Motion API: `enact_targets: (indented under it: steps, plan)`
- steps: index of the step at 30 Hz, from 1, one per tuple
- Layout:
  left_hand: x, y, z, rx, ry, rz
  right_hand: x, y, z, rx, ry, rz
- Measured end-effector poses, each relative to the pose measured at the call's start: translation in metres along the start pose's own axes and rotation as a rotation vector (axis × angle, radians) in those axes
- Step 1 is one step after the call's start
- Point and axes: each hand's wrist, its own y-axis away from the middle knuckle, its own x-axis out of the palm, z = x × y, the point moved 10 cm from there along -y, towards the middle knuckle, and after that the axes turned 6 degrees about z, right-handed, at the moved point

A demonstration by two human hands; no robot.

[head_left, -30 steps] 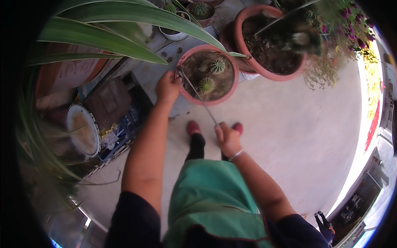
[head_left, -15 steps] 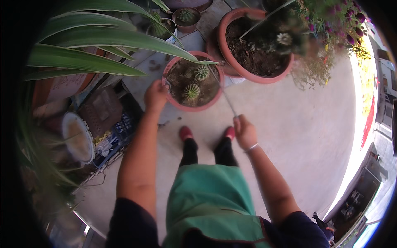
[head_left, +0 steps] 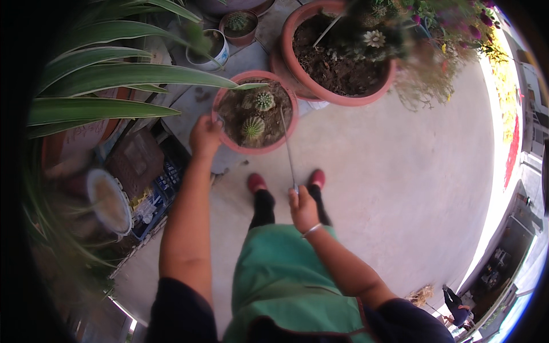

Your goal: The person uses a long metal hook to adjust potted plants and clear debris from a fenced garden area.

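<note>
A round terracotta-coloured flowerpot stands in front of me, filled with brown soil. Two small round cacti show clearly in it, a striped green one nearer me and a white-dotted one behind. My left hand is closed on the pot's left rim, fingers partly hidden. In my right hand, closed in front of my apron, is a thin grey rod. Its far end reaches over the pot's right rim to the soil beside the cacti; how deep it goes I cannot tell.
Long striped leaves overhang the pot from the left. Behind right stands a larger terracotta-coloured pot with a cactus. Small pots sit behind. A blue crate is at left. Another person appears far lower right.
My right hand has moved left and closer to my body, bringing the rod's near end with it. My left hand stays on the pot rim. The view has shifted slightly.
</note>
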Motion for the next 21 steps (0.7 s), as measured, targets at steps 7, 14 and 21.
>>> enact_targets:
  steps: [7,14,21]
  plan:
    - [0.001,0.007,0.015,-0.053,0.04,0.001,0.027,0.014,-0.015,0.192,-0.567,0.084]
    - [0.022,0.044,0.034,-0.178,0.342,-0.094,0.02,0.003,-0.007,0.184,-0.584,0.088]
    - [0.042,0.078,0.036,-0.302,0.566,-0.117,0.008,-0.007,0.011,0.142,-0.413,0.126]
